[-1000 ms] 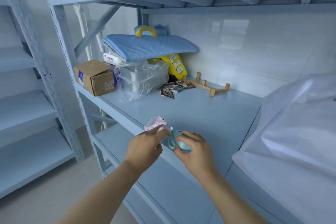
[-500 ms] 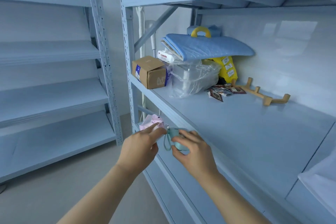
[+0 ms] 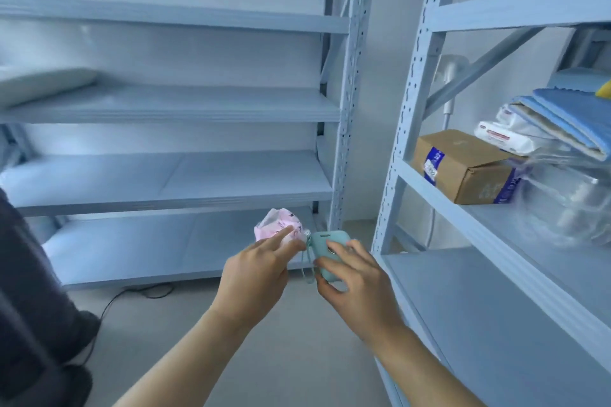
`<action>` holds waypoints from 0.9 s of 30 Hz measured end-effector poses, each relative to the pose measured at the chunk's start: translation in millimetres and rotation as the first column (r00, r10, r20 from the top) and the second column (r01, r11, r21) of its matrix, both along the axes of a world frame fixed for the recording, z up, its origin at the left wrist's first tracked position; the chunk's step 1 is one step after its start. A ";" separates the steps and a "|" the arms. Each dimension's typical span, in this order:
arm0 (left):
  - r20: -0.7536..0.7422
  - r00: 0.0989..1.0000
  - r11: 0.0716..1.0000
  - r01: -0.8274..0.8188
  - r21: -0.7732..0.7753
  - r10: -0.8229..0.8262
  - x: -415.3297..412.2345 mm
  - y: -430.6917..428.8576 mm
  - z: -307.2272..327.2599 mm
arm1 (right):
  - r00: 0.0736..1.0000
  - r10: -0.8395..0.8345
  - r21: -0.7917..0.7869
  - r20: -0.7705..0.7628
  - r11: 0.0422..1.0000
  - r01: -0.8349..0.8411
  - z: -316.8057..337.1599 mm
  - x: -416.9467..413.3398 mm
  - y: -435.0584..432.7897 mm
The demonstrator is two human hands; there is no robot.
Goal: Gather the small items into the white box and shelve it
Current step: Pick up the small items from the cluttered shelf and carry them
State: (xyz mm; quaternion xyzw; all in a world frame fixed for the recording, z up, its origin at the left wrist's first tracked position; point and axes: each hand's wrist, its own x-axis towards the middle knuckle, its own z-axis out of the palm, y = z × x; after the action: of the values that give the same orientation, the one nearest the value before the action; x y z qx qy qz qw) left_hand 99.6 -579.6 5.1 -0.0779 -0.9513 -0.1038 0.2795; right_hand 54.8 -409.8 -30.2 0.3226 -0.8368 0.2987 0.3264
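Since the earlier frames the view has swung left: the loaded shelf that lay ahead of the hands now sits to their right, and a second shelving unit [image 3: 172, 106] fills the space beyond and left of them. Both hands keep their hold. Left hand [image 3: 254, 274]: fingers curled round a crumpled pink packet [image 3: 279, 228], forefinger laid across its front. Dark print runs beside that finger; the letters are too small to read. Right hand [image 3: 357, 284]: thumb and fingers grip a small teal device [image 3: 325, 249], just beside the packet; a teal strap loop [image 3: 307, 269] hangs between the two hands. Fingers cover the device's lower half, and a round part under them is possibly a button. Up and right of the right hand, on the right shelving unit [image 3: 496, 291], stands a cardboard box [image 3: 463, 168] with a blue-and-white label and blue tape; its pale side lettering is blurred. Beyond the box lies a white pack [image 3: 499, 137] with a red band, text illegible, beside a folded blue pad [image 3: 568, 116] cut off by the frame edge. A clear plastic bag [image 3: 568, 205] right of the box is smeared by motion. Far left of the left hand, a dark garment [image 3: 29, 274] is also cut off.
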 end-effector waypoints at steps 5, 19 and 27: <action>-0.018 0.994 0.994 -0.105 0.003 0.105 -10.7 -102.2 2.4 | 0.991 0.130 0.021 -0.029 0.991 -0.129 3.6 -31.5 -110.4; -0.009 0.965 0.965 -0.261 0.010 0.261 -143.1 -266.7 -9.2 | 0.964 0.263 0.074 -0.048 0.963 -0.259 -10.1 -187.7 -290.8; -0.011 0.952 0.952 -0.306 -0.024 0.306 -300.4 -353.8 14.4 | 0.946 0.298 -0.006 -0.126 0.954 -0.301 6.2 -353.9 -385.4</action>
State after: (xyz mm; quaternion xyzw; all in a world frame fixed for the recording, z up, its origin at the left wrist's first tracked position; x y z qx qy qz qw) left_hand -200.8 -933.4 19.6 0.0663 -0.9522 -0.0470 0.2946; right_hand -299.1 -795.2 -24.0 0.4595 -0.7526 0.3345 0.3323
